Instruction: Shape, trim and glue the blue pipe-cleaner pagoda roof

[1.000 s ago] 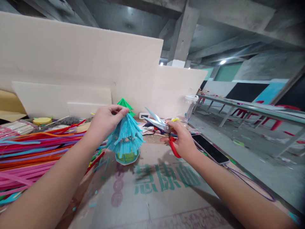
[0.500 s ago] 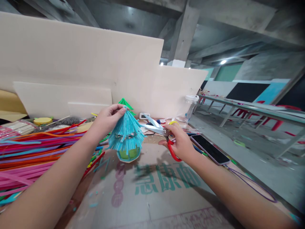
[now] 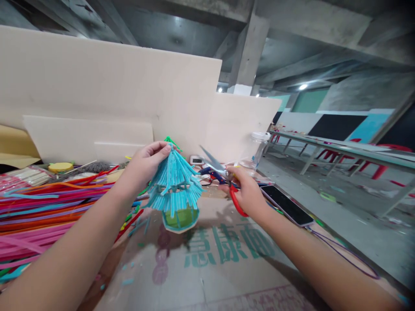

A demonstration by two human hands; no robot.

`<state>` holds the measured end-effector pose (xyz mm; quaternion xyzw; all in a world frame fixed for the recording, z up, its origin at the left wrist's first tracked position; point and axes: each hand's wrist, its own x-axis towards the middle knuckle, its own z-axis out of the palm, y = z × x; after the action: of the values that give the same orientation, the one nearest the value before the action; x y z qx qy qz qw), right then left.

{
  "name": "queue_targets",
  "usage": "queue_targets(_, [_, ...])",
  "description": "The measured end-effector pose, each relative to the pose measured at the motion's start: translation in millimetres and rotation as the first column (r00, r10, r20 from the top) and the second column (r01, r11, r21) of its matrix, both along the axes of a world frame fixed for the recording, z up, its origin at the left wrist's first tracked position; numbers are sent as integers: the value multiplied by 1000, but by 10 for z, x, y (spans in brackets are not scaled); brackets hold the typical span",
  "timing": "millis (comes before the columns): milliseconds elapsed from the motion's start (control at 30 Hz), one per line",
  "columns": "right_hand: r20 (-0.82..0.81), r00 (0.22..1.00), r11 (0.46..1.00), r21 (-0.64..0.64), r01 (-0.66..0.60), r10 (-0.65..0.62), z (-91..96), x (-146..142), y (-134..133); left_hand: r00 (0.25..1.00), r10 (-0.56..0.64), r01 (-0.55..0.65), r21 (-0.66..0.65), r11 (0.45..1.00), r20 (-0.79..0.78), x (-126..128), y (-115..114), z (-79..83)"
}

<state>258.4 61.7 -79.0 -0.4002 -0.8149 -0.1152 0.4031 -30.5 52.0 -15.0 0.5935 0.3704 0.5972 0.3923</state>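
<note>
My left hand (image 3: 144, 166) pinches the top of a small blue cone-shaped model (image 3: 175, 183) made of cut straws, held just above the cardboard sheet (image 3: 207, 268). The model has a green base. My right hand (image 3: 248, 194) grips red-handled scissors (image 3: 223, 181). Their blades are apart and point up and left, a short way to the right of the model's fringe.
A heap of coloured straws (image 3: 48, 207) lies at the left. A phone (image 3: 287, 207) with a purple cable lies right of my right hand. A clear jar (image 3: 257, 147) and a green paper tree (image 3: 171, 142) stand behind. Beige boards (image 3: 113, 90) wall the back.
The scissors, whose blades had reached the model's right edge half a second ago, have drawn back to the right and lifted. The model has tilted and dropped slightly.
</note>
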Motion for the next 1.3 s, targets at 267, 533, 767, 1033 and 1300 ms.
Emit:
queue_targets(267, [212, 976, 882, -448, 146, -53, -459, 60, 238, 952, 137, -103, 136, 985, -275, 26, -8, -32])
queue_targets(533, [237, 971, 909, -397, 125, -30, -283, -70, 34, 857, 275, -201, 207, 957, -437, 152, -78, -32])
queue_targets(767, [180, 970, 973, 136, -187, 162, 65, -340, -468, 848, 285, -202, 224, 953, -447, 277, -183, -32])
queue_targets(1033, [270, 957, 960, 221, -170, 107, 62, -400, -483, 845, 263, -156, 256, 954, -465, 414, -313, -38])
queue_targets(1300, [280, 950, 938, 271, -215, 137, 38, -387, -489, 822, 288, -158, 288, 944, -492, 416, -325, -38])
